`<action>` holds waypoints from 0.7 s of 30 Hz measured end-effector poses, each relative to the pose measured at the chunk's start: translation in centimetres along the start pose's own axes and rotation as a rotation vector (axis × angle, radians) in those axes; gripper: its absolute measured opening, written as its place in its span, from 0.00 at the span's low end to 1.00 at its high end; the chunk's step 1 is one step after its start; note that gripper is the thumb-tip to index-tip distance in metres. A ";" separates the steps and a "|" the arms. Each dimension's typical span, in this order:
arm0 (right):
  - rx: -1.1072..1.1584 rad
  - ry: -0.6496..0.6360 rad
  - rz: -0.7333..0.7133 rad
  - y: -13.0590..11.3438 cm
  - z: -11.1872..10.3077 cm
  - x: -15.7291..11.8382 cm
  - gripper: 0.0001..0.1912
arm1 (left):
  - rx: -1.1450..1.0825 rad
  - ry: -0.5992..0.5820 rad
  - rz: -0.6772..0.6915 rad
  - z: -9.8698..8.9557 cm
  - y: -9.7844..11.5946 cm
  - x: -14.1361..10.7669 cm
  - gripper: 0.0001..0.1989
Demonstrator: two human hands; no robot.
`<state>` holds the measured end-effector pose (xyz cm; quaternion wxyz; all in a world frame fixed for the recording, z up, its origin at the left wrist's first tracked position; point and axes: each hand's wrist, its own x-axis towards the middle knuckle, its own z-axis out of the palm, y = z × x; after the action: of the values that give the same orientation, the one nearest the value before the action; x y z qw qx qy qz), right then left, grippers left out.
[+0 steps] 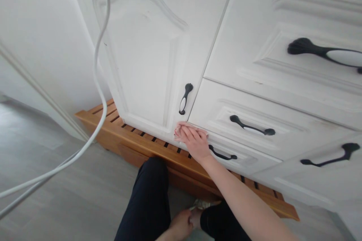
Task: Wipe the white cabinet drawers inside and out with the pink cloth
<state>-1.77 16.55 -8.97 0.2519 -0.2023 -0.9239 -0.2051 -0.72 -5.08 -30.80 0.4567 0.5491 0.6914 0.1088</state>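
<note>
My right hand presses a pink cloth with red marks against the white cabinet. Its fingers lie over the cloth, at the bottom corner where the cabinet door meets the drawers. Just right of this hand is the dark handle of the lowest drawer. Low in the view, between my knees, my left hand is closed beside my foot. What it grips, if anything, is not clear. A pale patterned item shows just beyond it.
A slatted wooden bench runs along the cabinet's base. White cables hang across the left side. Dark handles with white inserts stick out from the door and drawers. Grey wooden flooring lies at left.
</note>
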 end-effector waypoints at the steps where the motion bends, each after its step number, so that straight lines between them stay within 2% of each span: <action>1: 0.019 -0.046 -0.039 -0.3 0.2 0.5 0.25 | -0.019 -0.012 -0.010 0.1 0.0 0.1 0.17; 3: 0.046 -0.091 -0.058 -0.8 0.1 1.3 0.24 | -0.058 -0.037 -0.031 0.4 -0.4 0.5 0.16; 5: 0.064 -0.074 -0.002 -0.8 -0.7 2.0 0.23 | -0.094 -0.053 -0.056 0.8 -1.0 1.1 0.16; 9: 0.089 -0.059 0.099 0.7 -2.6 3.1 0.21 | -0.139 -0.078 -0.121 1.8 -2.0 2.7 0.13; 13: 0.079 -0.190 -0.063 2.4 -3.4 2.9 0.22 | -0.168 -0.105 -0.151 2.6 -2.3 4.0 0.12; 15: 0.041 -0.223 -0.098 3.0 -3.6 1.9 0.25 | -0.188 -0.108 -0.141 2.8 -2.3 4.4 0.12; 17: -0.004 -0.214 -0.069 3.6 -3.8 0.2 0.28 | -0.206 -0.099 -0.137 2.9 -2.5 4.5 0.12; 21: -0.109 -0.135 0.044 5.7 -5.2 -5.7 0.27 | -0.248 -0.088 -0.158 2.7 -2.7 4.5 0.12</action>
<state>7.50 17.25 -6.38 0.1822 -0.2496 -0.9215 -0.2352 -0.35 -3.21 -36.37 0.5582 0.4367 0.6928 0.1330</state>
